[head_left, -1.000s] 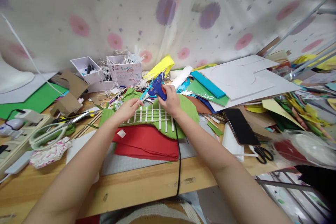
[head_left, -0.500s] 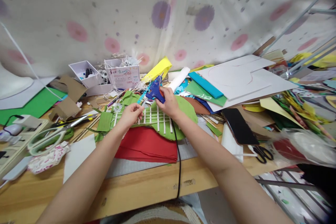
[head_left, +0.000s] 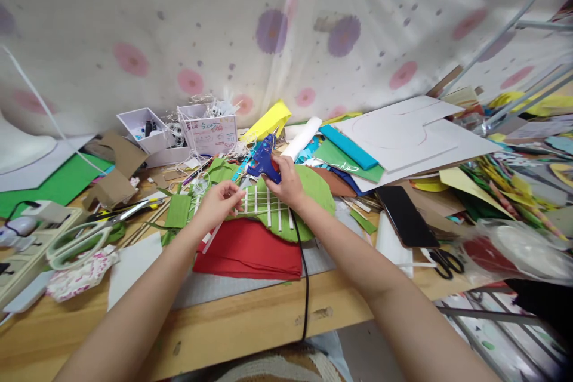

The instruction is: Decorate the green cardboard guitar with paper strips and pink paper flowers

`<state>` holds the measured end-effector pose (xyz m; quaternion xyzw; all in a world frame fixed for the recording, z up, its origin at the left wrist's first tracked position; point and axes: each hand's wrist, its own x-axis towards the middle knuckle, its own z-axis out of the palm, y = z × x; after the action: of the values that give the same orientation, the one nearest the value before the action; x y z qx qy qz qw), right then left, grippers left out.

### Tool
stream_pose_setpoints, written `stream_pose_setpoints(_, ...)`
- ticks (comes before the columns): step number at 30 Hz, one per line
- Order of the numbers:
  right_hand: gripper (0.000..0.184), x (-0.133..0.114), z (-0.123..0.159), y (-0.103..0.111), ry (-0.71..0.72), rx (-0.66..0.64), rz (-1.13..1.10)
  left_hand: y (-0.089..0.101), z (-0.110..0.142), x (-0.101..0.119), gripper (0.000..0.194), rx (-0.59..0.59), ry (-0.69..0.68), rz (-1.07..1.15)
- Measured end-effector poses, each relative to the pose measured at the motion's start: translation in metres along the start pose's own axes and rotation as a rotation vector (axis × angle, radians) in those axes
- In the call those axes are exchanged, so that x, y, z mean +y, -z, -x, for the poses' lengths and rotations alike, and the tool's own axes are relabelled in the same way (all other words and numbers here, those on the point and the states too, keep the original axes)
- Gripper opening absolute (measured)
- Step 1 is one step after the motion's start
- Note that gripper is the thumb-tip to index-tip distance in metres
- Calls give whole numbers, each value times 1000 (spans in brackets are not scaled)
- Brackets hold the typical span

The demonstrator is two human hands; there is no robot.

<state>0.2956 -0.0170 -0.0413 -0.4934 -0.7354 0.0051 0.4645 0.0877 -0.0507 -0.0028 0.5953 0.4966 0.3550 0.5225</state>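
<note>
My right hand [head_left: 287,182] is wrapped round a blue glue gun [head_left: 264,158], whose black cord [head_left: 305,274] runs down over the table's front edge. The fingers of my left hand [head_left: 222,200] are pinched on a thin white strip [head_left: 213,237], whose lower end sticks out below the hand over folded red cloth [head_left: 255,250]. Beneath both hands lies a green leaf-shaped cloth piece [head_left: 320,191]. Several white strips [head_left: 269,206] stand across it in a row, with thin pale lines crossing them. My left hand hides part of that row.
Green-handled scissors [head_left: 74,245] and a power strip [head_left: 33,256] lie at the left. White boxes [head_left: 208,131] with wires stand at the back. On the right are a phone [head_left: 408,216], black scissors [head_left: 447,262] and large white boards [head_left: 398,137]. The wooden table edge [head_left: 250,310] runs along the front.
The white strip in my left hand has turned, so its end now shows below the hand over the red cloth. My right hand still grips the glue gun in nearly the same place.
</note>
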Motion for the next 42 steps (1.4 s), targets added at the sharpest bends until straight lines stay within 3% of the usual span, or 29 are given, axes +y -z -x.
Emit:
stream_pose_setpoints(11, 46, -10, 0, 2, -141, -7, 92, 2, 2, 7, 62, -123, 129, 125)
stream_pose_setpoints(17, 42, -11, -4, 1, -216, 6, -19, 12, 6, 13, 56, -156, 105, 108)
stream_pose_setpoints(20, 36, -8, -10, 5, -339, 36, -172, 28, 7, 20, 53, 15, -2, 126)
stream_pose_setpoints(23, 29, -8, -18, 8, -466, 34, -387, 59, 4, 20, 44, 349, -126, 65)
stream_pose_setpoints(26, 19, -18, -26, 10, -560, -78, -634, 96, 5, 14, 28, 661, -131, -128)
stream_pose_setpoints(28, 14, -31, -29, 8, -610, -173, -772, 113, 10, 10, 27, 741, -72, -414)
stream_pose_setpoints(31, 17, -51, -33, -1, -670, -325, -933, 121, 20, 10, 48, 648, 123, -810)
stream_pose_setpoints(34, 23, -67, -37, -15, -697, -445, -1041, 113, 26, 14, 65, 542, 228, -1041)
stream_pose_setpoints(42, 12, -78, -41, -36, -787, -461, -1053, 89, 14, 11, 86, 250, 392, -1292)
